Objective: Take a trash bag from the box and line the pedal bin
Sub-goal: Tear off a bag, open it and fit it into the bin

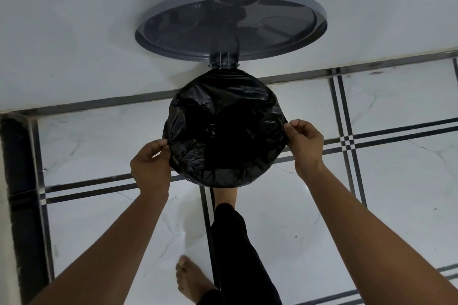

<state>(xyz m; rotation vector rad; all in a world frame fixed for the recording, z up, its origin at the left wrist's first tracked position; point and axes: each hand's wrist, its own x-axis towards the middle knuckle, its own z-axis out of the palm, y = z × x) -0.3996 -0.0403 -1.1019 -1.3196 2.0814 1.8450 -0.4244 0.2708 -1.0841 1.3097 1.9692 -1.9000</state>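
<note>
While the white marble-patterned tiled floor (285, 230) and the pale wall (74, 32) fill most of the view, the work sits in the middle: a round pedal bin seen from straight above, its grey plastic lid (230, 22) swung fully up against the wall on its metal hinge (223, 61). One foot (224, 197) reaches under the bin's near edge, presumably holding the pedal down, so keeping weight there keeps the lid out of the way; the other bare foot (192, 280) stands further back on the floor.

Inside and over the bin's mouth lies the crinkled black plastic trash bag (223, 131), already opened and folded over what looks like the whole rim. The box is not in view.

Left hand (151, 168) pinches the bag's edge at the near-left side of the rim, fingers curled on the film; right hand (306, 146) pinches it at the right side likewise.

To finish well, I would draw the overhang down evenly on both sides with gentle tension, since the thin film likely tears if yanked, then check the hinge side is seated before releasing the pedal.
</note>
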